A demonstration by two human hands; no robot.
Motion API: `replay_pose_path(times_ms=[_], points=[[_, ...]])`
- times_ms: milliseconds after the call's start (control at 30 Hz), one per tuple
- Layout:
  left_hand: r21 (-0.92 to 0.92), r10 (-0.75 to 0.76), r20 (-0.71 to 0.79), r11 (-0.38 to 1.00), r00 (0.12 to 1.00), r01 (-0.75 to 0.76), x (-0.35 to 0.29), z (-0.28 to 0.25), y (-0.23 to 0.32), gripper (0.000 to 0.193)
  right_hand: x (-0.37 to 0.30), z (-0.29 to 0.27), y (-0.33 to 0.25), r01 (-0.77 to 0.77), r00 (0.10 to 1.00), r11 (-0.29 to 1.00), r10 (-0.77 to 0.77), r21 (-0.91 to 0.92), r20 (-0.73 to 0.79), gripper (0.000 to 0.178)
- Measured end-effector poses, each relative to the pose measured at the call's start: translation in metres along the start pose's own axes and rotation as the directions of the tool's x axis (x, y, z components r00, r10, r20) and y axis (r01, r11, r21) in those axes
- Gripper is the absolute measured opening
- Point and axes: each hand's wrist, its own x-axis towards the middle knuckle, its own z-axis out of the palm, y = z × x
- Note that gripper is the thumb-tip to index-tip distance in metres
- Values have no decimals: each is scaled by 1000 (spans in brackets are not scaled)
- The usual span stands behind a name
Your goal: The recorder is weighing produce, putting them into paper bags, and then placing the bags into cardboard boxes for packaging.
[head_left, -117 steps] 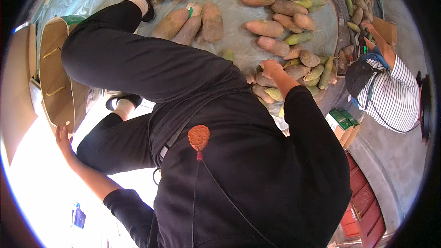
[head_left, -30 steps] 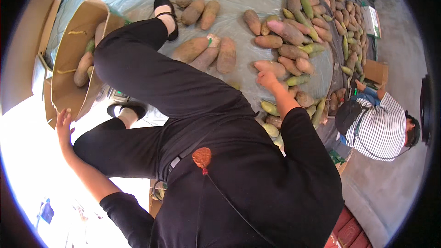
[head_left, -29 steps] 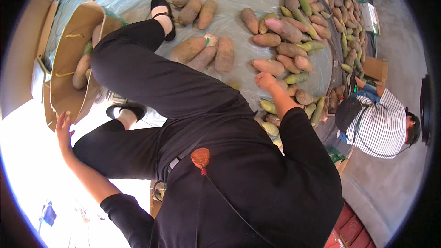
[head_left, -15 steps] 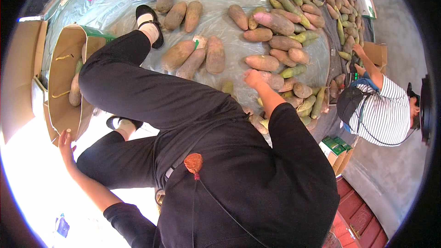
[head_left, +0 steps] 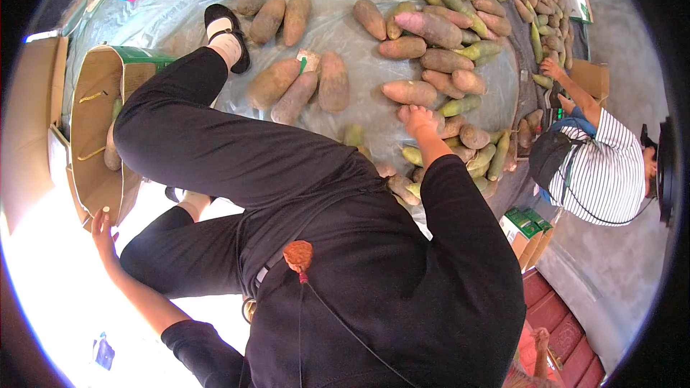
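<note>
Root vegetables (head_left: pixel 447 61), mostly reddish brown with long green ones among them, lie loose in a cluster on a clear plastic sheet (head_left: pixel 330 0) to the right of our legs. Our right hand (head_left: pixel 422 122) rests at the near end of that cluster, its fingers bent down over one root; the hand covers most of it, so we cannot tell whether we grip it or only touch it. Left of the cluster, three thick roots (head_left: pixel 333 81) lie side by side, with a small white-and-green wrapper (head_left: pixel 307 61) at their far end. Our left hand (head_left: pixel 104 236) is at the rim of an open brown carton bag (head_left: pixel 97 122) with yellow cord handles and a few roots inside; its fingers are partly extended, but we cannot tell if they pinch the rim. Farther right, a co-worker in a striped shirt (head_left: pixel 607 172) reaches toward another heap (head_left: pixel 550 11). Green-topped boxes (head_left: pixel 528 230) stand behind us, near a red door (head_left: pixel 564 327).
</note>
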Motion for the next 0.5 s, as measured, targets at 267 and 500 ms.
replay_pose_path(times_ms=[267, 500], points=[[3, 8, 8, 1000, 1000, -8, 3, -2, -8, 46, 1, 36, 13, 243, 970, 899, -233, -365, 74, 35], [34, 9, -13, 999, 1000, -9, 4, -1, -7, 45, 2, 42, 13, 503, 847, 560, -473, -658, 245, 34]])
